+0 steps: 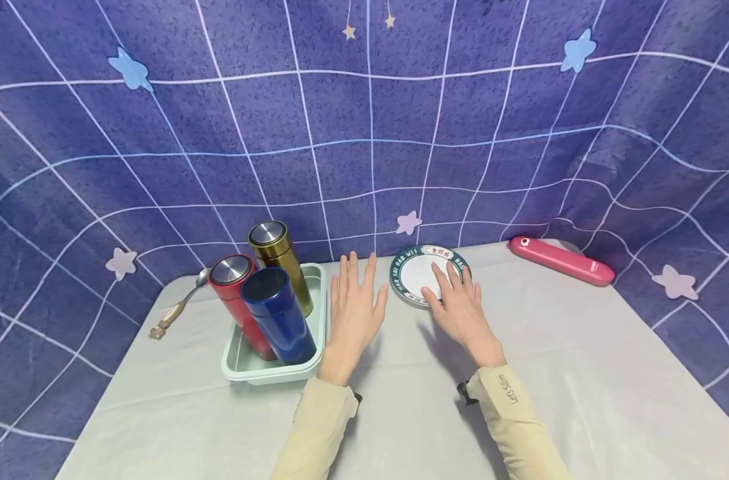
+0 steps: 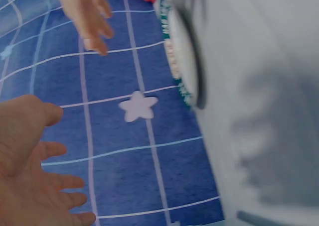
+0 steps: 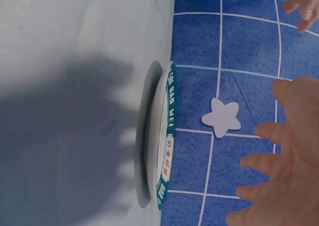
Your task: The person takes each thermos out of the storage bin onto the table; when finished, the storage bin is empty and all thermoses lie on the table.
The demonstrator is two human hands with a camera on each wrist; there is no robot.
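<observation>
My left hand hovers over the table between the tray and the plate, fingers spread and holding nothing. My right hand is above the near right part of a white plate with a dark green lettered rim, covering some of it in the head view. In the right wrist view a gap shows between the fingers and the plate, which lies flat on the table. Left of my left hand, a pale green tray holds a red thermos, a blue thermos and a gold thermos.
A spoon with an ornate handle lies left of the tray. A long pink-red case with an eye on it rests at the back right corner. Behind the table hangs a blue curtain with stars.
</observation>
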